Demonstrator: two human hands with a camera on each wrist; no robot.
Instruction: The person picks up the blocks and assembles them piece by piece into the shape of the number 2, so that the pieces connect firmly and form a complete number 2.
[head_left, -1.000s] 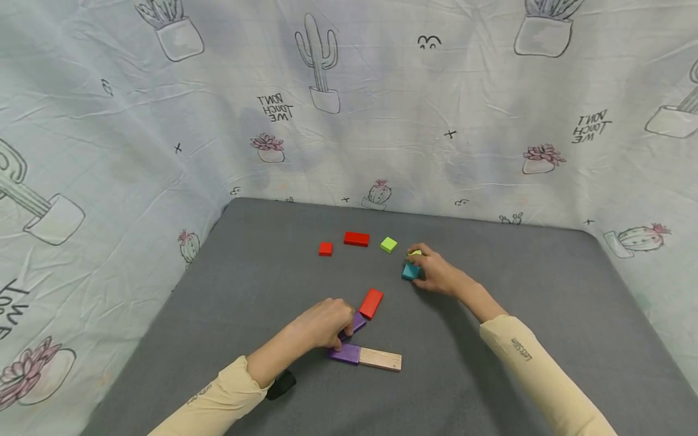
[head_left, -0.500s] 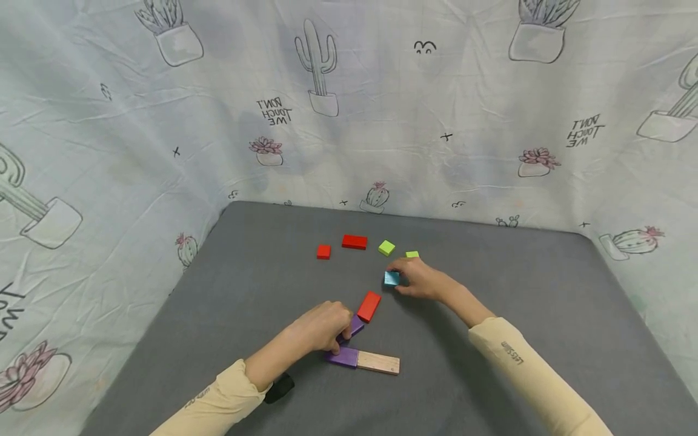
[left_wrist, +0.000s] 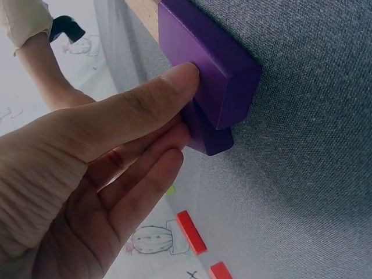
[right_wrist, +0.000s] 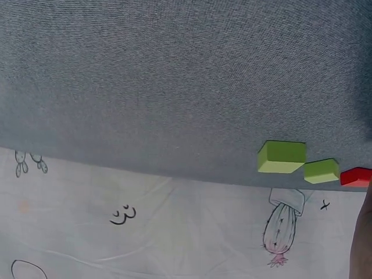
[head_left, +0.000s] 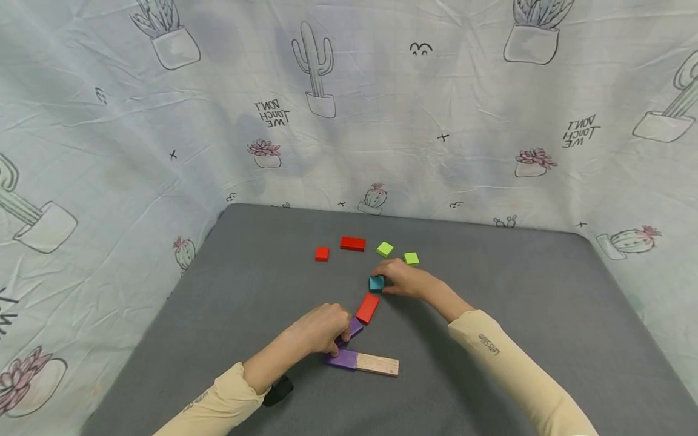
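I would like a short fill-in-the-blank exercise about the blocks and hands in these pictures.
1. The two blocks touched by the left hand are ____.
2. The blue block, held by the right hand, is nearest to a block coloured ____.
3. In the head view, the red blocks number ____.
4. The two small blocks just beyond the right hand are ____.

Missing words: purple; red; three; green.

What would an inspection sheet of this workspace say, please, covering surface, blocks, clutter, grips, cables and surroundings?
Surface: grey, cloth-textured tabletop.
Job's things: teal block; slanted red block; two purple blocks; wooden block, end to end with the nearer purple one.
Clutter: two far red blocks and two green blocks, loose near the back.
Grips: left grip holds the purple blocks, thumb on one, fingers at the other; right grip pinches the teal block.
Cables: nothing seen.
Surroundings: pale backdrop cloth printed with cacti.
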